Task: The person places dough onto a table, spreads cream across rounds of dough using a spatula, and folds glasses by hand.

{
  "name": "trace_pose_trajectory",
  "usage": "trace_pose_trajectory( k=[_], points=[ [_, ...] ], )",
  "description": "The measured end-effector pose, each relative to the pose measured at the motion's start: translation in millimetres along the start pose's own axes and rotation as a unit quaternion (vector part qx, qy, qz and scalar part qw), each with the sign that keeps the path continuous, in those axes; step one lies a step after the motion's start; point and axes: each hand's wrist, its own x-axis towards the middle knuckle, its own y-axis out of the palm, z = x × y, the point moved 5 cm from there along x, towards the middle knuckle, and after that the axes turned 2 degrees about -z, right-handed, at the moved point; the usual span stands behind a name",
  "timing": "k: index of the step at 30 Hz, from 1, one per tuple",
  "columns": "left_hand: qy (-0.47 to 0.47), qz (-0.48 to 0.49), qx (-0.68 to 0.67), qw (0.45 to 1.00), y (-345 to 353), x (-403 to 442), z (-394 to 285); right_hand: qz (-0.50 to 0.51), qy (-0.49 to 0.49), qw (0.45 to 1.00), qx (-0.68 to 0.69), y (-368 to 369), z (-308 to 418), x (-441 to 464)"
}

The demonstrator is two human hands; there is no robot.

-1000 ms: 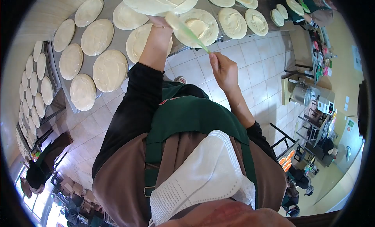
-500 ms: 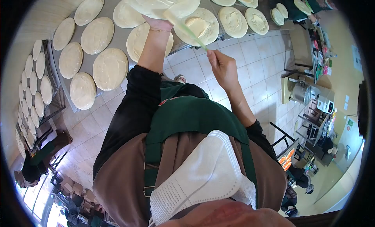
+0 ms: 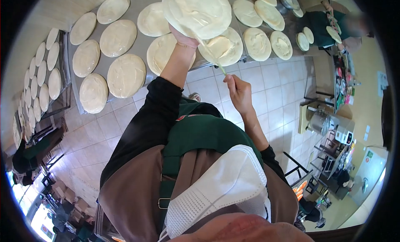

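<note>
A pale round flatbread (image 3: 198, 11) spread with cream rests on my left hand (image 3: 183, 37), raised above the table. That hand supports it from below, and most of its fingers are hidden under the round. My right hand (image 3: 239, 92) is closed around the green handle end of a spatula (image 3: 213, 56). The spatula's narrow blade reaches up to the near edge of the held round and appears edge-on. Behind the blade, a round with a thick patch of cream in its middle (image 3: 225, 46) lies on the table.
Several cream-spread rounds (image 3: 118, 38) cover the metal table (image 3: 139, 48). A second table at far left carries more rounds (image 3: 54, 83). Tiled floor (image 3: 266, 92) lies between me and the table. Another person (image 3: 333, 27) stands at upper right, beside a counter of supplies (image 3: 343, 75).
The held round shows more of its top surface and sits lower in view. The spatula's blade has drawn back from over the round to its near edge. The whole view has shifted slightly.
</note>
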Motion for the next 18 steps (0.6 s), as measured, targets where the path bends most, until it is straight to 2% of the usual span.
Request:
trace_pose_trajectory(
  k=[2,4,6,8,10,15,17,18],
  points=[
    [0.002,-0.022,0.037,0.999,-3.7,-1.1,-2.8,0.034,0.014,0.999,0.023,-1.9,6.3,6.3],
    [-0.017,0.007,0.009,1.000,0.9,-6.3,-1.6,0.002,0.062,0.997,0.054,-14.6,2.2,18.3],
    [-0.021,0.005,0.014,1.000,-4.9,-8.9,-0.7,-0.028,0.048,0.997,0.052,-27.1,2.8,38.9],
    [-0.026,0.002,0.018,0.999,-6.4,-9.8,3.6,-0.067,0.075,0.994,0.036,-39.5,-4.9,56.7],
    [-0.005,-0.074,0.140,0.987,-8.1,-13.7,6.8,-0.083,0.079,0.993,0.026,-44.0,-11.4,71.0],
    [-0.032,-0.080,0.160,0.983,-8.8,-16.8,13.9,-0.108,0.080,0.990,-0.032,-44.4,-14.4,89.6],
    [-0.045,-0.068,0.159,0.984,-11.4,-17.4,15.2,-0.133,-0.017,0.991,-0.018,-37.0,-1.8,91.6],
    [-0.099,-0.024,0.075,0.992,-9.8,-18.3,19.7,-0.136,-0.015,0.990,-0.019,-36.4,3.7,91.2]
  ],
)
